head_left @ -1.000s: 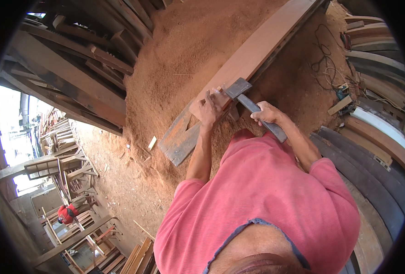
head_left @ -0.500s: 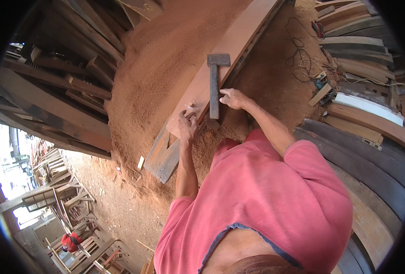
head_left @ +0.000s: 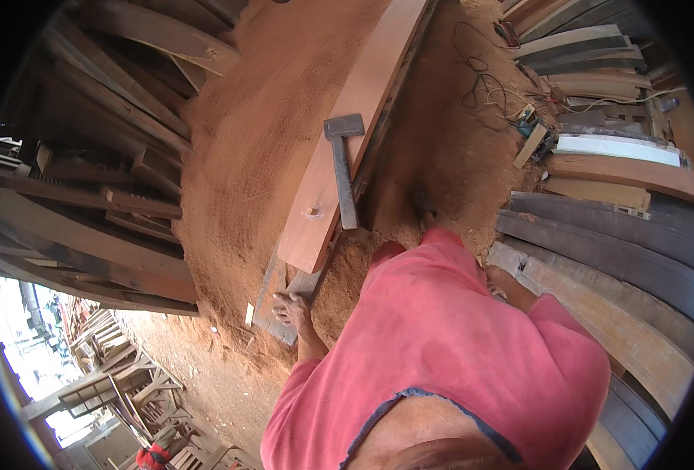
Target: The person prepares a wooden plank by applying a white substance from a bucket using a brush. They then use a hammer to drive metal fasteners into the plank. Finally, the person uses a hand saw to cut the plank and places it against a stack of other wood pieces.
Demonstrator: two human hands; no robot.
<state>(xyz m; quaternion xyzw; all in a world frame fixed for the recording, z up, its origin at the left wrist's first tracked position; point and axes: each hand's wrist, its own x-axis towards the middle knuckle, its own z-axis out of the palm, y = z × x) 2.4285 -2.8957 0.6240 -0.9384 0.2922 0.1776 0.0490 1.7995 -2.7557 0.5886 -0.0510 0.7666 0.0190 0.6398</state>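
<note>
The left hand (head_left: 290, 311) rests with its fingers loosely spread and nothing gripped on the rough grey board (head_left: 309, 285), just beyond the near end of the smooth reddish plank (head_left: 370, 78) that lies on top. The right hand (head_left: 495, 279) is down by the person's right side, mostly hidden by the pink shirt (head_left: 441, 337), so I cannot tell how open it is or whether it holds anything. The hammer (head_left: 343, 168) lies untouched on the plank, its handle end at the right edge, near a small wooden peg (head_left: 311, 211)
</note>
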